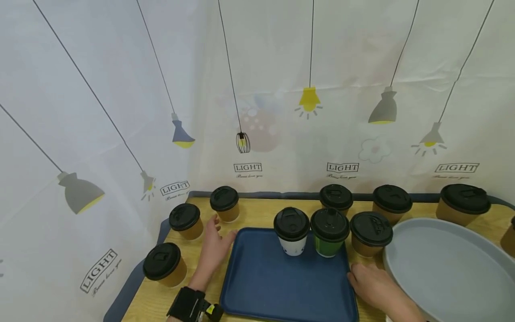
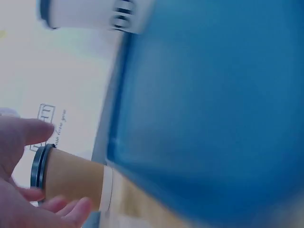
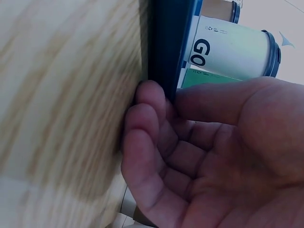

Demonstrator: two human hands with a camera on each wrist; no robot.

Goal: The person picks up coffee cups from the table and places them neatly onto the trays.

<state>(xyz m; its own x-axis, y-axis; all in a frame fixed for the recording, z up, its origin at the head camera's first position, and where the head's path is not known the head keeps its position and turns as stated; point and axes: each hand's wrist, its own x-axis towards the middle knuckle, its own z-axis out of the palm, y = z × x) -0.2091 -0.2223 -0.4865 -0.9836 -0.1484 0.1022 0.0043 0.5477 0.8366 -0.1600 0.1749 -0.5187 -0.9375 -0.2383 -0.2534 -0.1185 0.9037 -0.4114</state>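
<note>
A blue tray [image 1: 281, 286] lies on the wooden table, with a white paper cup [image 1: 293, 247] and a green paper cup [image 1: 327, 247] standing upright near its back right corner, both under black lids. My right hand [image 1: 372, 286] grips the tray's right edge, thumb above and curled fingers at its underside. Beside the tray's back left corner is my left hand [image 1: 216, 243], its fingers spread and holding nothing. The left thumb is near the tray's rim; whether it touches is unclear. Just past the left fingers stands a brown cup [image 1: 230, 213] with a black lid.
More brown lidded cups stand left of the tray, including one cup [image 1: 174, 273] near the left wrist. Several others line the back right, one cup [image 1: 367, 249] just behind my right hand. A grey round tray [image 1: 450, 273] lies at right. A printed curtain [image 1: 281, 134] hangs behind.
</note>
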